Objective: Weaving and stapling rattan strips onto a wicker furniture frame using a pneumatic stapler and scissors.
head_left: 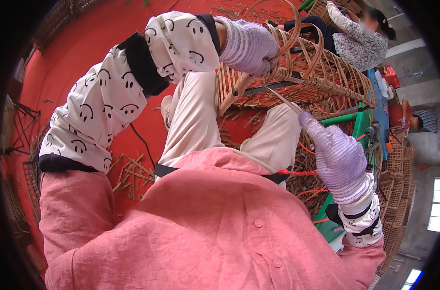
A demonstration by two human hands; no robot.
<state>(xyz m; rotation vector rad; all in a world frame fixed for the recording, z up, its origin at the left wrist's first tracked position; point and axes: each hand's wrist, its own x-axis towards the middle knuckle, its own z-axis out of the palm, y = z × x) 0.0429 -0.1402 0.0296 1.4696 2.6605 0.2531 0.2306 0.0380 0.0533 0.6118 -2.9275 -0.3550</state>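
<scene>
A woven cane basket [326, 72] with tall looped handles [295, 24] lies across the space beyond my knees. My left hand [249, 46], in a lilac knitted glove, is closed on the basket's near left edge, its fingertips hidden behind the cane. My right hand [338, 154], in a matching glove, is closed, with the index finger stretched along a thin pale strip [288, 102]. The strip tapers toward a dark end near the basket's rim. Whether it is cane or a metal tool, I cannot tell.
Cut cane pieces [133, 174] lie scattered on the red floor [113, 21]. A green frame [362, 125] and orange-red cords [297, 172] are at my right. A person [362, 46] sits beyond the basket. Stacked woven baskets [394, 174] line the far right.
</scene>
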